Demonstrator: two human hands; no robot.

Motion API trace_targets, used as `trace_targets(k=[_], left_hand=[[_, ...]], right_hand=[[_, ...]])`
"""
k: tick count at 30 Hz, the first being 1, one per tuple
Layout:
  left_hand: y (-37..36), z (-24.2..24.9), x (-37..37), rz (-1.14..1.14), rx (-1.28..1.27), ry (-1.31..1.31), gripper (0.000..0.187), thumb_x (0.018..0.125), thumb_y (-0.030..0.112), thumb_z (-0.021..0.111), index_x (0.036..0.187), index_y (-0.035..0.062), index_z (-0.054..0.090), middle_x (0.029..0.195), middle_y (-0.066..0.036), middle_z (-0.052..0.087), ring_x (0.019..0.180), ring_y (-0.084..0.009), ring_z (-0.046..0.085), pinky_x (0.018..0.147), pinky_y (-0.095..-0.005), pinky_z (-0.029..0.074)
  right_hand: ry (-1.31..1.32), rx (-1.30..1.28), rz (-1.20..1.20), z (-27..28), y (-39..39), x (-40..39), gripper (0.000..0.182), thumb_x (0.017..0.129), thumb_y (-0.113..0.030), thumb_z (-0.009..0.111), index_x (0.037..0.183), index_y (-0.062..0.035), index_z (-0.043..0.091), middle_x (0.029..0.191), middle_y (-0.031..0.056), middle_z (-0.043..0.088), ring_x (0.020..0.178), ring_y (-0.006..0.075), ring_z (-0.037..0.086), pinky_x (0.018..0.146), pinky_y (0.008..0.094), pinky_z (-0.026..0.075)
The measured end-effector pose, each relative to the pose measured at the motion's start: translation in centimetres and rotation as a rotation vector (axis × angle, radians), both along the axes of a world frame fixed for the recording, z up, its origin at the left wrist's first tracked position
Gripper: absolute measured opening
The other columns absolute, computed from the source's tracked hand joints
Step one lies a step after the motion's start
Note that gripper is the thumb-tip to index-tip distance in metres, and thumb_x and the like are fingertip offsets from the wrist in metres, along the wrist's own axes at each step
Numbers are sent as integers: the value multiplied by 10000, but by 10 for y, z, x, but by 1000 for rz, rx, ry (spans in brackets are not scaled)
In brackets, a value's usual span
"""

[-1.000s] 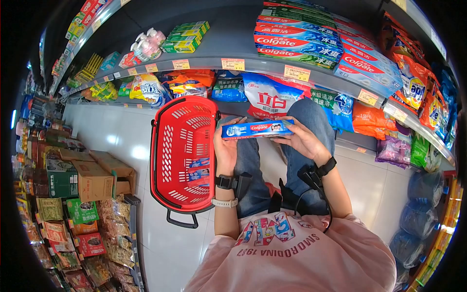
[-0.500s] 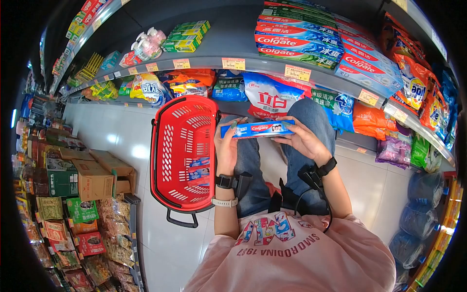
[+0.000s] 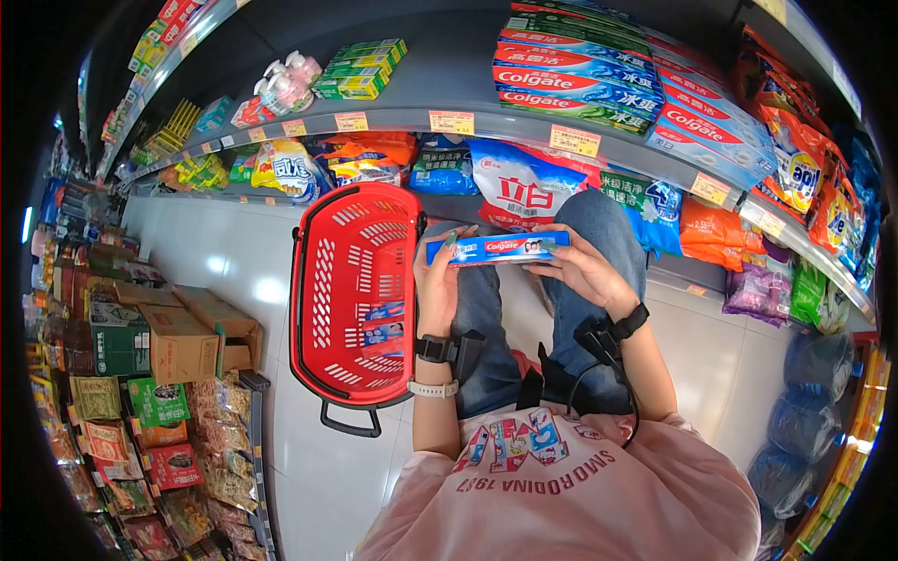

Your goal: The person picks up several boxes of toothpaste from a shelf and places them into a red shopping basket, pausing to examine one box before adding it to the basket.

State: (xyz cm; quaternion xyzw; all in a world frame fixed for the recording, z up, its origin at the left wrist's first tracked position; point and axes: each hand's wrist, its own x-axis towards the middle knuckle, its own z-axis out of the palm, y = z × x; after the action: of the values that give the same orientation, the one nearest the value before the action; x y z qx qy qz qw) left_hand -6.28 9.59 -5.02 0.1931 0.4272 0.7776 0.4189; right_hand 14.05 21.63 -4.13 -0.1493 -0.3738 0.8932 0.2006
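Note:
A blue and red Colgate box (image 3: 500, 248) lies level across both hands, its printed long side facing up. My left hand (image 3: 438, 271) grips its left end, and my right hand (image 3: 582, 266) has fingers and thumb around the right end. Just left of my left forearm is a red basket (image 3: 323, 299) with a black handle. Inside it, several blue and red boxes (image 3: 383, 332) rest against the right side. Beyond the box, a blue and white detergent bag (image 3: 524, 182) sits on the low shelf.
The upper shelf edge (image 3: 505, 126) carries price tags. Stacked Colgate boxes (image 3: 580, 79) stand on it, with pump bottles (image 3: 285, 84) farther left. Cardboard cartons (image 3: 182, 346) and snack racks line the left. Wrapped water jugs (image 3: 795, 421) stand at the right.

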Motion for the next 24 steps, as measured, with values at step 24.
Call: trace_targets(k=[24], left_hand=[[1,-3,-2,-34,2,28,354,919,253,436,1093,-38,538,1118,-181,594,1085,-259,566,966,-366,409]], right_hand=[[-15,-13,-2,-1,0,0,374,911,-177,524,1254,-70,417,1314,93,436,1189,199,453,984,398,396]])
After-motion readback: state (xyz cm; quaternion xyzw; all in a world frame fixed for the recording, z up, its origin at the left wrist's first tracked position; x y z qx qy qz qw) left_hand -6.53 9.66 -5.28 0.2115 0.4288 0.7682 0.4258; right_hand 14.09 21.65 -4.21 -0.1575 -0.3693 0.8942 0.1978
